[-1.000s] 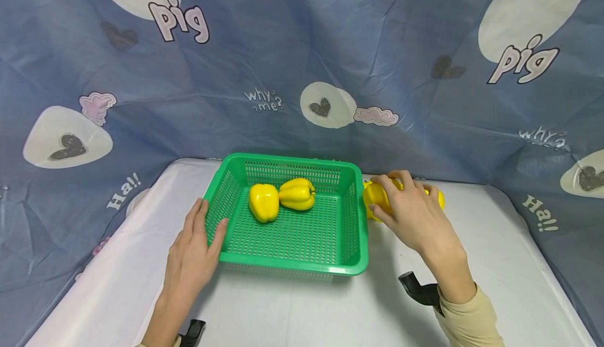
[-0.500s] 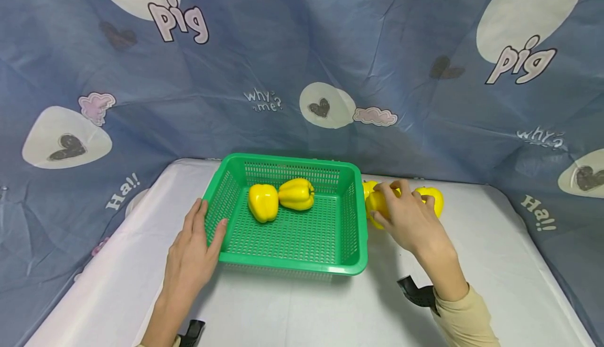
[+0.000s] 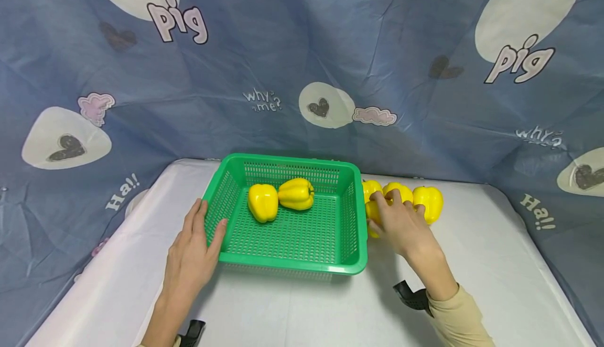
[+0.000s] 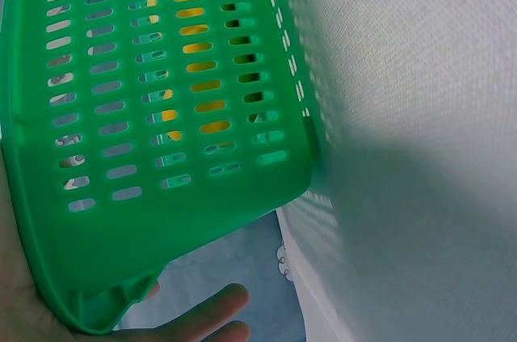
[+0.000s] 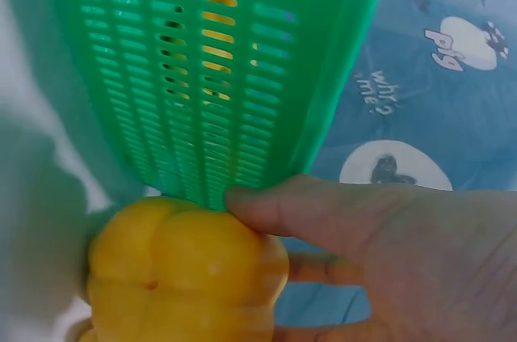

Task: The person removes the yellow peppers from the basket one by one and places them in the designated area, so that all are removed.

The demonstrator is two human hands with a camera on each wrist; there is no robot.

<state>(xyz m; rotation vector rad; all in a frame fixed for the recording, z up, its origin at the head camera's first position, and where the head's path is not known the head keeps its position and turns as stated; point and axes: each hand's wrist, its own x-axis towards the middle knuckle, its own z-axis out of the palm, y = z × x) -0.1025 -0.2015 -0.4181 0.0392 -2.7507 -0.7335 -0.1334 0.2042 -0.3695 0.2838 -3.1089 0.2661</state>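
Over the last second my right hand (image 3: 401, 226) came down and drew back toward me along the right-hand wall of the green basket (image 3: 226, 255). Earlier it lay arched over the peppers outside that wall and covered most of them; now the row stood uncovered and my fingers had settled on the one nearest the basket. In my judgement the reach was finished and the grasp was being taken, with the lift not yet begun.

That yellow pepper (image 5: 182, 273) sat on the white table (image 3: 495, 263), just beside the outside of the basket's right wall and possibly touching it; the wrist view was too close to be sure. My thumb (image 5: 323, 213) was pressed to its top and my fingers were curled round its far side, so the hand closed on it. The pepper was glossy, deeply lobed and plump, with no mark or soft spot that I could see.

Three more yellow peppers (image 3: 427, 203) stood in a row to the right of the basket, behind my fingers. Two peppers (image 3: 280, 197) lay touching one another inside the basket, toward its far wall.

My left hand (image 3: 191, 255) had not moved: it rested against the basket's left near corner, fingers straight and slightly spread, thumb on the rim
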